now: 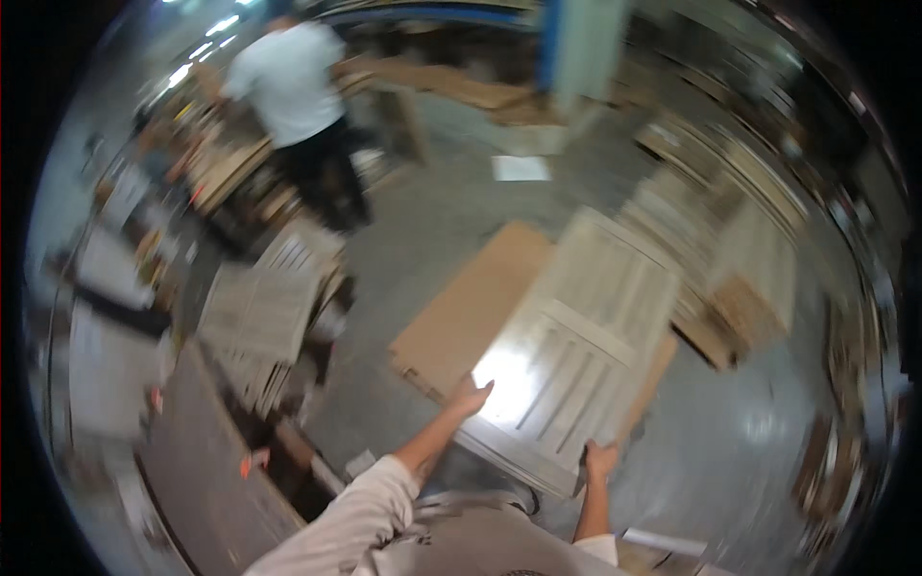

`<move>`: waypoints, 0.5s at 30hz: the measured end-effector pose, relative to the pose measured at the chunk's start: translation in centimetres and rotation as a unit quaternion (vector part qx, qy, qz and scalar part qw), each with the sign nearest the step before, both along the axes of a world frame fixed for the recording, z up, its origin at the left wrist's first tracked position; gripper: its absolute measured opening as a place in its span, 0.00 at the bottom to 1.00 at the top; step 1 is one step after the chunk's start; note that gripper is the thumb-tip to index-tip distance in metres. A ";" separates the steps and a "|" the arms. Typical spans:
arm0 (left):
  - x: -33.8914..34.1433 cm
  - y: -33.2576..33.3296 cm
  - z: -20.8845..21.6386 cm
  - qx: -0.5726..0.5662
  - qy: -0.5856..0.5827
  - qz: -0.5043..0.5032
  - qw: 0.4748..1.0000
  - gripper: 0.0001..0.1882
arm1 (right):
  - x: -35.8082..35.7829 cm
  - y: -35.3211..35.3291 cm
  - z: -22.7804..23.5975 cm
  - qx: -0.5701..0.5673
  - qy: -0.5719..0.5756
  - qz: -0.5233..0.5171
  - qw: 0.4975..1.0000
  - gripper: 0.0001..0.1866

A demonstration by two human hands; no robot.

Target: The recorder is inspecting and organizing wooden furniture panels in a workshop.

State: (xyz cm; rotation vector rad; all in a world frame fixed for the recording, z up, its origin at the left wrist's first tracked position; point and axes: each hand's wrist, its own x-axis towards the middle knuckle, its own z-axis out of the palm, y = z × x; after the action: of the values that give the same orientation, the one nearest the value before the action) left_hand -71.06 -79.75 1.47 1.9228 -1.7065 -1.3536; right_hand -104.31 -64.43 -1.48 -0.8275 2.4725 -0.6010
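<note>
In front of me I hold a pale wooden panel point(586, 336) with long slots cut in its nearer half and a bright glare on its left side. My left hand point(469, 396) grips its left edge, the thumb lying on top. At the near right corner my right hand point(600, 459) is closed round the other edge; its fingers underneath are hidden. The panel lies over a flat brown cardboard sheet point(471, 302), which shows on both sides of it. Whether the two touch I cannot tell.
Stacked slatted panels point(264, 302) stand at the left, behind a large brown board point(206, 461). More pale panels point(744, 250) are piled at the right. A person in a white shirt point(288, 82) stands by a workbench point(230, 173). White paper point(521, 169) lies on the grey floor point(432, 211).
</note>
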 end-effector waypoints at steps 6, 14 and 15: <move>4.5 1.7 -4.3 -0.017 -0.004 0.106 0.994 0.42 | -0.1 2.0 -3.2 -0.074 -0.147 0.057 0.985 0.32; 25.1 25.4 1.6 -0.013 -0.078 0.240 0.968 0.32 | -3.4 1.9 -3.2 0.075 0.103 0.148 0.981 0.34; 28.3 29.6 5.1 0.012 -0.243 0.249 0.938 0.16 | -1.8 1.3 -1.9 0.128 0.236 0.161 0.950 0.35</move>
State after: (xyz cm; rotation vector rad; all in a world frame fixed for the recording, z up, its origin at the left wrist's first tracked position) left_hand -42.75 -50.17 6.61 2.6226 -1.2188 -0.7542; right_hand -106.15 -63.17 -3.34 -1.3517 2.6540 0.0472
